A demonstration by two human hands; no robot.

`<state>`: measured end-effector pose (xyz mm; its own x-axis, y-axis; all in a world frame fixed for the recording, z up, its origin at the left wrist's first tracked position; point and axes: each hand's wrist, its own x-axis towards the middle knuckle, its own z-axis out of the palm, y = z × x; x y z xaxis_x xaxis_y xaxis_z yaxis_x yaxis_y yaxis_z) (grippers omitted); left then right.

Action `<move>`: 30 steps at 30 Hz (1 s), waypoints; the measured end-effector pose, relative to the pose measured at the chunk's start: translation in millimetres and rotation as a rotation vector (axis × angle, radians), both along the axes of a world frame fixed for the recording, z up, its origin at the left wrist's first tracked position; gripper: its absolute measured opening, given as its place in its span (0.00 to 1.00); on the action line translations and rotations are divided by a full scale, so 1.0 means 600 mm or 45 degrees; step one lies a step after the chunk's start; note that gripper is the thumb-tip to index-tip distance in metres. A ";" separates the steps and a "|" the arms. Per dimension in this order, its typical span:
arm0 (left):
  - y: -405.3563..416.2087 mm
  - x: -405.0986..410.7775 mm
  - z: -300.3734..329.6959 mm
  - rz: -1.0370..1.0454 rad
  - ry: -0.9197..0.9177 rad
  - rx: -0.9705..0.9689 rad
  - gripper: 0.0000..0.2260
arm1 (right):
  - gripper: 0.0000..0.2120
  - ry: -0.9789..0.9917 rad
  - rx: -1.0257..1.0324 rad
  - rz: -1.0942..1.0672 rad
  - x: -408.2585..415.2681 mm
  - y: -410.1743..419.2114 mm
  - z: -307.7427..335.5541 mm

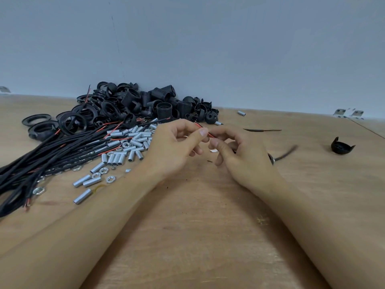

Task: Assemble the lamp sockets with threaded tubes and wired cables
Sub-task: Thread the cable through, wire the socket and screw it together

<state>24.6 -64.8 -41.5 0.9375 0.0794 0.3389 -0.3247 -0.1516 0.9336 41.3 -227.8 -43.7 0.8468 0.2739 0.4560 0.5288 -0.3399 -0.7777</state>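
The table is pale tan wood with a faint streaked grain and a few dark specks. Behind it the wall is a flat blue-grey. At about ten o'clock lies a heap of matte black socket parts, some ribbed with fine thread lines. Towards nine o'clock the cables are black, with thin red cores showing at their ends. Beside them the threaded tubes and nuts are bright silver metal. The wire between the fingers at the centre is red. At three o'clock sits one black cap. Silvery brackets show at two o'clock.
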 end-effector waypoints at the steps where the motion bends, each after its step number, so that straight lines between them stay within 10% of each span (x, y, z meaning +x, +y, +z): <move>1: 0.001 0.000 0.001 0.002 -0.007 0.018 0.04 | 0.06 0.019 0.043 0.010 -0.001 0.002 -0.001; 11: 0.003 0.005 -0.010 0.129 -0.067 0.255 0.05 | 0.07 0.245 0.401 0.049 0.012 -0.006 0.009; 17: 0.047 0.061 0.010 0.602 -0.228 0.967 0.09 | 0.08 0.533 0.237 0.205 0.016 0.003 -0.003; 22: 0.079 0.148 0.053 0.561 0.227 1.539 0.19 | 0.08 0.581 0.138 0.197 0.016 0.010 0.000; 30: 0.092 0.152 0.055 0.605 0.148 1.232 0.04 | 0.09 0.552 0.441 0.164 0.014 0.013 0.006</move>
